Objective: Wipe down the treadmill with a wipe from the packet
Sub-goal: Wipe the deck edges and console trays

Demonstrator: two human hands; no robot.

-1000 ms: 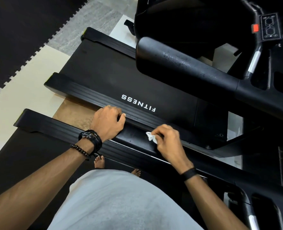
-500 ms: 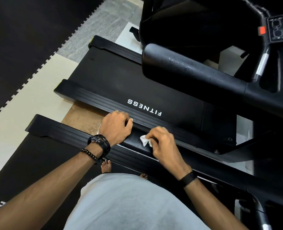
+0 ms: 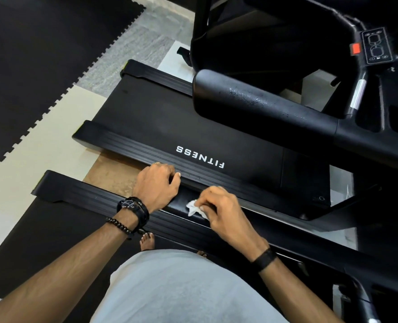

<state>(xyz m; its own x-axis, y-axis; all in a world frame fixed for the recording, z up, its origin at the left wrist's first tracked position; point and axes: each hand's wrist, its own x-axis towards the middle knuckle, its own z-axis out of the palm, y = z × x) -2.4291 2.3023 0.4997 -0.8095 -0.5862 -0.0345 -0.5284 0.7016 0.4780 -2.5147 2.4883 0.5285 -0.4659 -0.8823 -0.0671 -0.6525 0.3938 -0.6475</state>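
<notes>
The right hand (image 3: 226,213) pinches a white wipe (image 3: 194,208) against the treadmill's handrail (image 3: 181,203); the left hand (image 3: 157,185) curls over that rail.

Floor, gym area.
Pale tile floor (image 3: 37,155) carries black interlocking mat (image 3: 30,66), far treadmill (image 3: 170,117) marked "FITNESS" and near treadmill (image 3: 53,229) side by side.

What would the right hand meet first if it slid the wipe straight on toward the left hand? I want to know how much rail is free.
Probably the left hand, resting close by on the same side rail.
</notes>
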